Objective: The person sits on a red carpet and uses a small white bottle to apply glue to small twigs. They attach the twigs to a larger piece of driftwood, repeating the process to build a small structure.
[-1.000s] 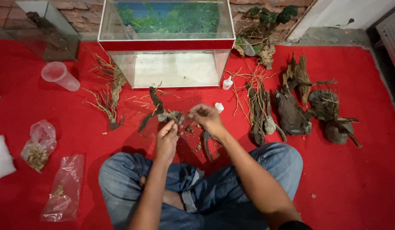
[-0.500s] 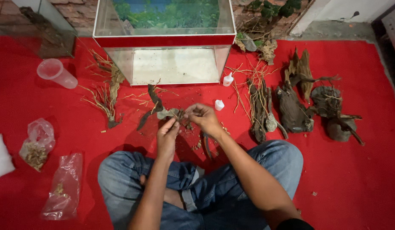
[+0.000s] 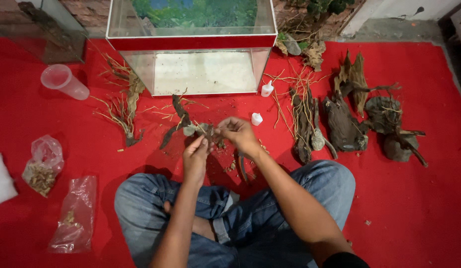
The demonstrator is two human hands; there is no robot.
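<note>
Seated cross-legged on the red carpet (image 3: 429, 208), the person works on a small dark twisted piece of driftwood with a grey stone stuck to it (image 3: 186, 125), which sits just ahead of the knees, at twelve o'clock from the lap and in front of the empty glass aquarium with a red rim (image 3: 190, 42). The left hand (image 3: 196, 155) pinches the near end of that piece with narrowed fingers, while the right hand (image 3: 236, 133) closes its fingertips on a thin twig or root at the same spot; what exactly sits between them is too small to tell. The tank holds only pale sand, so nothing is placed inside yet. At three o'clock, several larger dark driftwood chunks (image 3: 347, 119) lie untouched, and two small white squeeze bottles (image 3: 257, 118) stand near the right hand.
</note>
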